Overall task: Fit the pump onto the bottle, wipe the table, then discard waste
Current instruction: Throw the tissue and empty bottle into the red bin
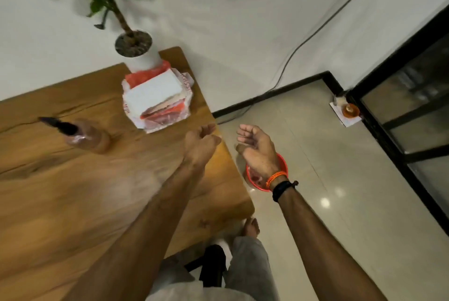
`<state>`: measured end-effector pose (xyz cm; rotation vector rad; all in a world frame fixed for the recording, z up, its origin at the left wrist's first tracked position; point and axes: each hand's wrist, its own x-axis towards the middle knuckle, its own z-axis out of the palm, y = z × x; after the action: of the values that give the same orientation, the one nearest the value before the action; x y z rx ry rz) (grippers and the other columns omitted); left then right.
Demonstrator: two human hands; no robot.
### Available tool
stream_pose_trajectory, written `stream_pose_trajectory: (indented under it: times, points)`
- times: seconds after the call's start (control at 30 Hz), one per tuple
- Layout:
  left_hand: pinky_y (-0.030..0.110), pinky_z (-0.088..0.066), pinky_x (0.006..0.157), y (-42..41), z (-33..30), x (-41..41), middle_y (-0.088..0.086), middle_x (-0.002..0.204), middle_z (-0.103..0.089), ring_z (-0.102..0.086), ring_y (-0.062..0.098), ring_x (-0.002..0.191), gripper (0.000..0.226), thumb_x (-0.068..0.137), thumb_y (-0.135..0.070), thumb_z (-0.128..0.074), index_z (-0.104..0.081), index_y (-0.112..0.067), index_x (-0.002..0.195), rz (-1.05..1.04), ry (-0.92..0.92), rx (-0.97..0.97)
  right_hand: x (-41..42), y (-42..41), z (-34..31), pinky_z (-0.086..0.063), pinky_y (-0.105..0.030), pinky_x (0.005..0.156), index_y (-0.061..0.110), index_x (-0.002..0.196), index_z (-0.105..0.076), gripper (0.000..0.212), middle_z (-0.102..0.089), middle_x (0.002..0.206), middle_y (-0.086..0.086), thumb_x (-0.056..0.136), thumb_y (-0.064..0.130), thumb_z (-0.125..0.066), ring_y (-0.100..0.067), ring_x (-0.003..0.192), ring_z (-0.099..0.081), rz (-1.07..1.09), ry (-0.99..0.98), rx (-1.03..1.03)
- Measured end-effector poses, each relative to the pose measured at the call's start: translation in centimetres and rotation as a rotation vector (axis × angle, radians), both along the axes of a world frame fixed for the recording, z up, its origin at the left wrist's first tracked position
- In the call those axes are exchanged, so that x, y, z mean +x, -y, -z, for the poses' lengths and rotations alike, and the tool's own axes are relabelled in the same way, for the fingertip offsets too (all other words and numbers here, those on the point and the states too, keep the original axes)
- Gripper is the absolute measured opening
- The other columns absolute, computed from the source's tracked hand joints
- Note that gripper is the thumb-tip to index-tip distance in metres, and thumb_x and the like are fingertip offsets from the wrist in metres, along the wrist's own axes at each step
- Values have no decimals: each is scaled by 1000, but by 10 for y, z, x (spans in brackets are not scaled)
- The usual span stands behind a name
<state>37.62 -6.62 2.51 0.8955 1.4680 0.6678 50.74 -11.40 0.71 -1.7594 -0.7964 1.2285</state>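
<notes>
The amber plastic bottle (88, 139), black pump (59, 125) fitted, stands on the grained wooden table (73, 203) at nine o'clock. Left hand (201, 141) hovers over the table's edge, fingers loosely curled, empty. Right hand (257, 152), relaxed and released, hangs above a round red bin (283, 167) on glossy tiles.

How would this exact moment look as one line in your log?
left hand: open, empty, over table edge | right hand: open, empty, above red bin | bottle: pump on, standing on table
</notes>
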Motion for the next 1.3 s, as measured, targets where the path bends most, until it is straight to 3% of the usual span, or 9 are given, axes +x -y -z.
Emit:
stream_pose_trajectory:
  times: [0.37, 0.5, 0.63, 0.73, 0.83, 0.93, 1.1, 1.17, 1.3]
  points:
    - [42, -48, 104, 8, -22, -172, 6, 122, -61, -58, 22, 116, 30, 87, 0, -63, -60, -11, 115, -464, 10, 13, -158, -57, -7, -48, -3, 69, 19, 114, -57, 41, -62, 114, 3, 83, -8, -65, -12, 109, -60, -390, -33, 20]
    - [46, -47, 104, 4, -13, -228, 6, 114, -62, -59, 25, 113, 26, 86, 2, -62, -62, -8, 109, -600, -30, -16, -213, -77, -7, -47, -12, 81, 10, 126, -54, 46, -59, 125, -2, 84, -6, -64, -12, 115, -56, -515, 30, -13]
    - [46, -48, 103, -14, -5, -264, 5, 110, -61, -59, 27, 114, 26, 84, 1, -63, -59, -12, 105, -630, -26, -78, -250, -96, -12, -52, -15, 77, 6, 137, -46, 48, -50, 141, -12, 92, -7, -53, -23, 126, -50, -469, -93, -101]
    - [46, -46, 105, -32, -2, -282, 7, 122, -58, -57, 27, 118, 41, 83, 0, -65, -55, -10, 121, -546, 13, -100, -274, -108, -10, -48, -18, 87, 9, 143, -41, 59, -48, 145, -9, 89, -4, -59, -23, 129, -50, -530, 71, -65]
    - [46, -46, 105, -45, -1, -289, 6, 125, -54, -55, 22, 116, 58, 83, 0, -66, -47, -7, 137, -506, 71, -93, -292, -118, -6, -44, -19, 91, 18, 145, -41, 69, -52, 141, 2, 84, 4, -70, -14, 124, -53, -540, 86, -120]
    - [42, -50, 100, -52, -2, -292, 2, 115, -61, -60, 11, 99, 35, 87, -4, -63, -58, -15, 120, -449, 124, -70, -303, -121, 1, -49, -26, 95, 23, 139, -48, 66, -60, 132, 3, 80, 3, -71, -9, 112, -59, -516, 65, -126]
    - [39, -51, 96, -59, 4, -294, 8, 114, -67, -62, 23, 108, 35, 82, 6, -63, -58, -15, 110, -433, 192, -57, -310, -124, 10, -47, -45, 103, 21, 137, -48, 67, -63, 119, 7, 79, -9, -64, -18, 113, -61, -401, -43, -136]
    - [42, -49, 101, -66, 5, -293, 7, 112, -66, -62, 27, 113, 35, 81, 6, -64, -57, -12, 110, -465, 223, -82, -310, -130, 12, -49, -36, 101, 22, 137, -48, 68, -62, 119, 8, 79, -12, -61, -13, 110, -62, -390, -32, -129]
    - [47, -49, 102, -88, 6, -290, 12, 111, -66, -62, 32, 114, 36, 77, 11, -63, -54, -13, 102, -515, 241, -95, -312, -150, 9, -44, -8, 73, 25, 132, -50, 69, -60, 116, 11, 78, -16, -55, 4, 96, -58, -427, 11, -98]
